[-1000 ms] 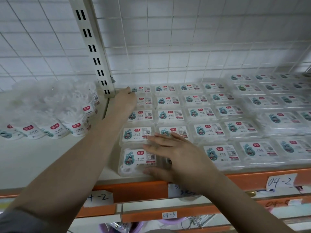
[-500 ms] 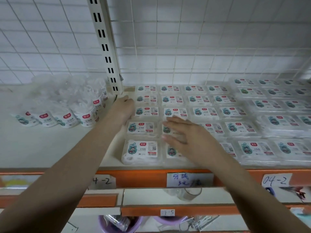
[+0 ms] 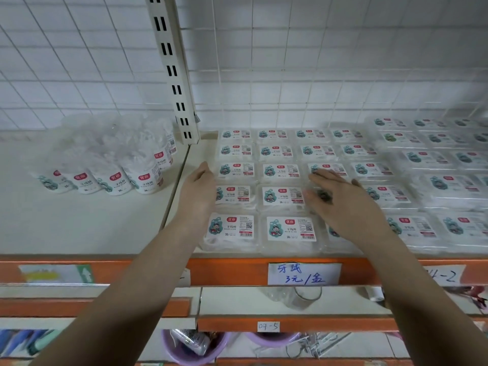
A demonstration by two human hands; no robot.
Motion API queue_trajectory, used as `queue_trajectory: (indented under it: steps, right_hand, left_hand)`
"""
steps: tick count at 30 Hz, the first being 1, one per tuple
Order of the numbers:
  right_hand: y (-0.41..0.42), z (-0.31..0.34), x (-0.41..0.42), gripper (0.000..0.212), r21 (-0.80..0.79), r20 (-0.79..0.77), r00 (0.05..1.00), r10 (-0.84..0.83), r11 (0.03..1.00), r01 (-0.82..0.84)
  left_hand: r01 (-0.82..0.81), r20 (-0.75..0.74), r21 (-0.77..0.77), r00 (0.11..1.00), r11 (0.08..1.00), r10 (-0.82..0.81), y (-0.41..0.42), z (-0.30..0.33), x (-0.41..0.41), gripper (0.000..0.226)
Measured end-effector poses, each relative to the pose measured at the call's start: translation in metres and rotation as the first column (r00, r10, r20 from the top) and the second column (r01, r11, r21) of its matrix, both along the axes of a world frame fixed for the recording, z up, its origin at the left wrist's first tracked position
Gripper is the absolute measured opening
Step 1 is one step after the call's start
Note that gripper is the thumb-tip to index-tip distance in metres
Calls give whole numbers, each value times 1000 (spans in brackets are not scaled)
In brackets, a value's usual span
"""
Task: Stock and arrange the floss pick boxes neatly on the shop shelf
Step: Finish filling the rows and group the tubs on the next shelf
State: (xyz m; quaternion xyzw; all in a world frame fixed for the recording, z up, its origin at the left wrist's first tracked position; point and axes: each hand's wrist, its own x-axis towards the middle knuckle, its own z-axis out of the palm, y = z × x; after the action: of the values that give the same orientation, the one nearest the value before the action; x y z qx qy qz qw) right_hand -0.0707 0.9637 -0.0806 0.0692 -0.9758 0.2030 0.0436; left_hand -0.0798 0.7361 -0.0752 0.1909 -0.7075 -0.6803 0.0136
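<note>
On the left part of the shelf (image 3: 79,228) a cluster of bagged floss picks (image 3: 113,165) is seen, their labels too small to be read surely. The left hand (image 3: 196,192) is held with straight fingers against the left edge of the floss pick boxes (image 3: 281,171), which are laid flat in rows just right of the slotted upright (image 3: 173,70). The right hand (image 3: 340,204), fingers spread and relaxed, is laid flat on boxes of the third column; nothing is gripped by either. The columns would best be squared by light, even pressure from both sides, so that no box is tipped or overlapped. On the price tag (image 3: 303,273) "3元/盒" can be read, and "04-5" on the tag below (image 3: 268,326).
</note>
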Motion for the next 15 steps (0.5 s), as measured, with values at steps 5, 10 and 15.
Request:
queue_trajectory:
  steps: [5,10,15]
  right_hand:
    - [3,0,-1,48,13,-7,1000,7,1000,-7]
    - [2,0,0,48,16,-15,1000,7,1000,-7]
    - [1,4,5,39,-84,-47,999,-23,996,19]
  left_hand:
    - [10,2,52,1000,999,-10,-3,-10,-4,34]
    - [51,-1,14,999,999,-51,2,3,-3,44]
    - [101,-54,-234,992,967,-117,3,20,-12,38]
